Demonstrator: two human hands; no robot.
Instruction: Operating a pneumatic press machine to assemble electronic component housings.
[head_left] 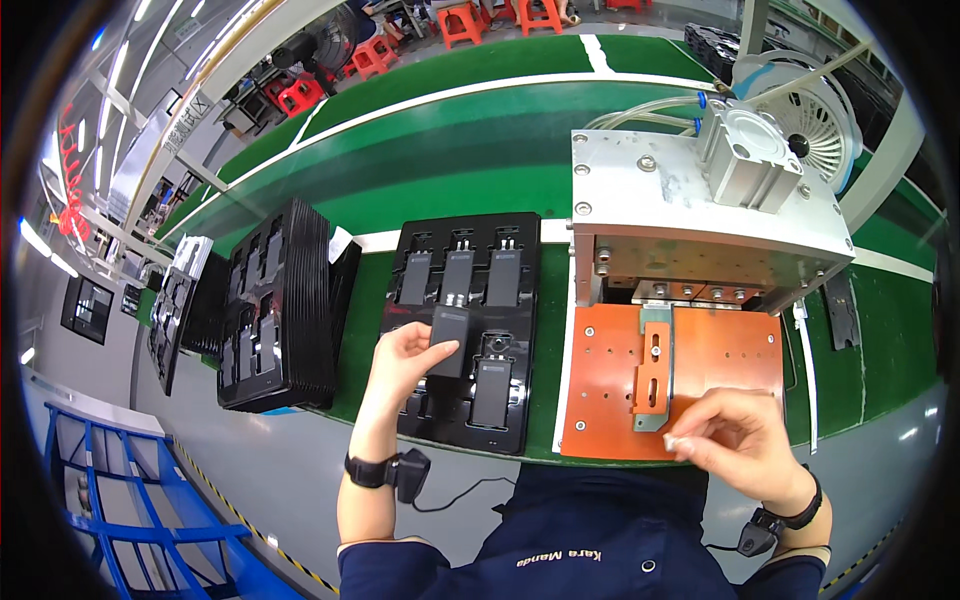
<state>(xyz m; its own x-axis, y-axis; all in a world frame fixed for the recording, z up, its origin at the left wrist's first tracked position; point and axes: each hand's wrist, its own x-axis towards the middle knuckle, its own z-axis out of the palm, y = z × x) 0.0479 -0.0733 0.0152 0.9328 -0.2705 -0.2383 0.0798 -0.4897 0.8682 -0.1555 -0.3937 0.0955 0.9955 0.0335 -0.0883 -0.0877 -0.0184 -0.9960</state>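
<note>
My left hand [405, 362] grips a black plug-in power adapter [451, 335] by its side, its metal prongs pointing away from me. The adapter is above a black moulded tray [513, 428] where several more adapters lie, such as one at the near right [490, 394]. On the other side, my right hand [738, 440] is pinched closed around a small whitish piece [674, 441], too small to name. That hand hovers at the near edge of an orange fixture plate [735, 375], close to the orange slotted block [652, 370] fastened on it.
A silver press-like machine [690, 205] with an air cylinder stands behind the orange plate. Tall stacks of black trays [285, 310] lean at the left. A white fan [805, 130] is at the back right. Green matting [480, 155] covers the bench. Blue racking [130, 500] stands lower left.
</note>
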